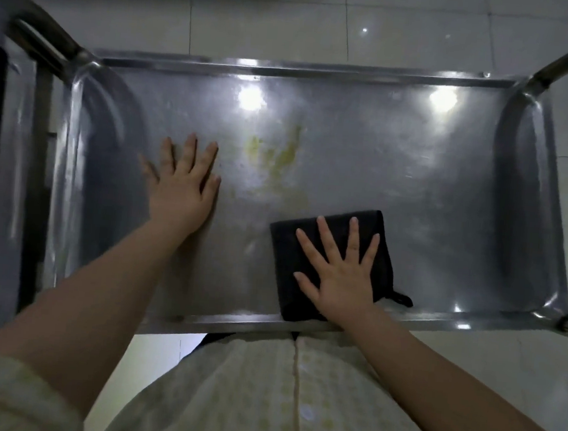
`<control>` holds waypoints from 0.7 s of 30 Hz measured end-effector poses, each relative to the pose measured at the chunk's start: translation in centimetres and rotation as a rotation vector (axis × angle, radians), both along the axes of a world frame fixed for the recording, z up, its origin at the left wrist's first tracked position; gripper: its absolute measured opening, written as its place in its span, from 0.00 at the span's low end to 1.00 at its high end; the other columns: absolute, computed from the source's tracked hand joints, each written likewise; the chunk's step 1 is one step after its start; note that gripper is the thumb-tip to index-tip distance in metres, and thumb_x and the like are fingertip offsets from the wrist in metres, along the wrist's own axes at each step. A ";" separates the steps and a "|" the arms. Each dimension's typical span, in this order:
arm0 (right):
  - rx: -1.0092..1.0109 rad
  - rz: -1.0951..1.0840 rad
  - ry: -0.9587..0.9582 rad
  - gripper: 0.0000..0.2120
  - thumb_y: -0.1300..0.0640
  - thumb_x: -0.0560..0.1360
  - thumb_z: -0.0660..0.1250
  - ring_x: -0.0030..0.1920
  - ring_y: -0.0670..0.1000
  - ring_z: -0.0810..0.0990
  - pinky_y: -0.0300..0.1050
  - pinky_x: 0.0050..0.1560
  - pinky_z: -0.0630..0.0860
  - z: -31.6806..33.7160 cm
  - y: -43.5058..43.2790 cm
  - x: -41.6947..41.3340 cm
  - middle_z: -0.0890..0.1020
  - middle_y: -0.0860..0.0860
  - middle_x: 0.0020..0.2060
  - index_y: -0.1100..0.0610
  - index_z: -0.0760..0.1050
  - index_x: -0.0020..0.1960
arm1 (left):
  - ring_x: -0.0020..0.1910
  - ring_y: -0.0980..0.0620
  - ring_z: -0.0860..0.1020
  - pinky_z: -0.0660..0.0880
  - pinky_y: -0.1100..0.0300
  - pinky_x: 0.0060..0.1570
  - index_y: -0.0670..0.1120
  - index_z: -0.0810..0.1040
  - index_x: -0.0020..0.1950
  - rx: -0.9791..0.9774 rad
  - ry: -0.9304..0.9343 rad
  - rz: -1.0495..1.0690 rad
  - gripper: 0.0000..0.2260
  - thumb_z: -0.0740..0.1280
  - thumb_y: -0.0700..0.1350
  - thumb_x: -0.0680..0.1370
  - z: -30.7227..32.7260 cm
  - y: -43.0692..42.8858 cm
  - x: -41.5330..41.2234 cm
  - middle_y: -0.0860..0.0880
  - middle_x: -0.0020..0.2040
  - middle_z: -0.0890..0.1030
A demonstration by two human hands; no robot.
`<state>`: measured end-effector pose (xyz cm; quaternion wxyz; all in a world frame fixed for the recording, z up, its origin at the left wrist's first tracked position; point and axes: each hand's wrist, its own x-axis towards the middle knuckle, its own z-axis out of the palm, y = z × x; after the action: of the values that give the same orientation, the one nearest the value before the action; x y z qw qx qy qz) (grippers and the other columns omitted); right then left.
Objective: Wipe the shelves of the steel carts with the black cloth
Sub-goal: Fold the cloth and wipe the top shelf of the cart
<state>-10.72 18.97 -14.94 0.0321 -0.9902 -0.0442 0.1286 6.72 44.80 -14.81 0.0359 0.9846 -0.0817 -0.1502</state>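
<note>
The top shelf of a steel cart fills the view, a shallow tray with raised rims. A yellowish smear marks its middle. A folded black cloth lies near the front rim, right of centre, one small loop sticking out at its lower right. My right hand presses flat on the cloth with fingers spread and straight. My left hand lies flat on the bare steel at the left, fingers spread, apart from the cloth.
Curved steel handles rise at the cart's left end and right end. A second steel cart with a dark object on it stands to the left. Pale floor tiles surround the cart.
</note>
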 end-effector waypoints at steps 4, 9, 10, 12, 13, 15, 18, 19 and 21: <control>0.026 -0.030 0.004 0.33 0.31 0.76 0.49 0.76 0.68 0.42 0.77 0.68 0.42 -0.2 6.2 7.7 0.50 0.48 0.79 0.39 0.48 0.78 | 0.79 0.42 0.41 0.38 0.33 0.72 0.60 0.46 0.80 -0.043 -0.002 -0.029 0.26 0.47 0.60 0.83 -0.2 3.2 0.8 0.51 0.81 0.46; 0.046 -0.170 0.030 0.33 0.30 0.76 0.44 0.75 0.65 0.33 0.74 0.68 0.33 -0.2 9.1 21.3 0.39 0.45 0.79 0.36 0.38 0.77 | 0.79 0.43 0.41 0.37 0.33 0.72 0.62 0.46 0.79 -0.094 -0.038 -0.027 0.24 0.47 0.59 0.83 -0.9 3.5 0.8 0.53 0.81 0.47; 0.044 -0.184 0.033 0.33 0.30 0.76 0.44 0.75 0.65 0.33 0.74 0.68 0.33 -0.2 9.1 23.5 0.39 0.44 0.79 0.36 0.38 0.77 | 0.79 0.43 0.41 0.37 0.33 0.72 0.62 0.45 0.79 -0.105 -0.040 -0.023 0.24 0.47 0.59 0.83 -1.0 3.5 0.8 0.53 0.81 0.46; 0.043 -0.202 0.042 0.33 0.30 0.76 0.44 0.76 0.64 0.33 0.73 0.68 0.33 -0.4 8.8 26.5 0.39 0.44 0.78 0.36 0.38 0.77 | 0.79 0.43 0.41 0.37 0.34 0.72 0.62 0.45 0.79 -0.112 -0.055 -0.021 0.24 0.47 0.59 0.83 -1.1 3.7 0.9 0.53 0.81 0.46; 0.039 -0.206 0.043 0.33 0.30 0.76 0.44 0.76 0.64 0.33 0.73 0.68 0.33 -0.5 8.7 27.1 0.39 0.44 0.78 0.36 0.38 0.77 | 0.79 0.43 0.40 0.36 0.34 0.72 0.62 0.44 0.79 -0.104 -0.062 -0.023 0.24 0.47 0.59 0.83 -1.2 3.7 0.9 0.53 0.81 0.46; 0.029 -0.208 0.028 0.33 0.29 0.76 0.43 0.76 0.63 0.34 0.72 0.69 0.33 -0.6 8.4 26.9 0.40 0.44 0.79 0.36 0.39 0.77 | 0.79 0.44 0.39 0.36 0.35 0.72 0.63 0.43 0.79 -0.086 -0.064 -0.028 0.24 0.46 0.59 0.83 -1.3 3.8 0.9 0.54 0.81 0.44; 0.024 -0.231 0.020 0.33 0.29 0.76 0.41 0.76 0.63 0.35 0.71 0.70 0.34 -0.6 8.2 23.5 0.40 0.44 0.79 0.36 0.38 0.77 | 0.79 0.44 0.40 0.34 0.35 0.72 0.63 0.44 0.79 -0.080 -0.063 -0.028 0.24 0.46 0.60 0.83 -1.3 3.7 0.9 0.54 0.81 0.45; 0.026 -0.248 0.027 0.33 0.29 0.76 0.41 0.76 0.63 0.35 0.71 0.71 0.35 -0.6 8.1 21.5 0.40 0.45 0.79 0.37 0.38 0.77 | 0.79 0.43 0.40 0.34 0.35 0.72 0.62 0.44 0.79 -0.086 -0.062 -0.029 0.24 0.46 0.60 0.83 -1.3 3.7 1.0 0.54 0.81 0.45; 0.038 -0.282 0.036 0.32 0.30 0.77 0.41 0.76 0.64 0.35 0.71 0.71 0.36 -0.5 8.1 16.4 0.41 0.46 0.79 0.37 0.38 0.77 | 0.79 0.43 0.40 0.34 0.35 0.71 0.62 0.45 0.79 -0.098 -0.058 -0.034 0.24 0.46 0.59 0.83 -1.1 3.8 0.9 0.53 0.81 0.45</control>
<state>5.71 27.06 -15.41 0.0695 -0.9833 0.0936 0.1397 7.63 48.57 -15.94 0.0792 0.9841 -0.1066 -0.1180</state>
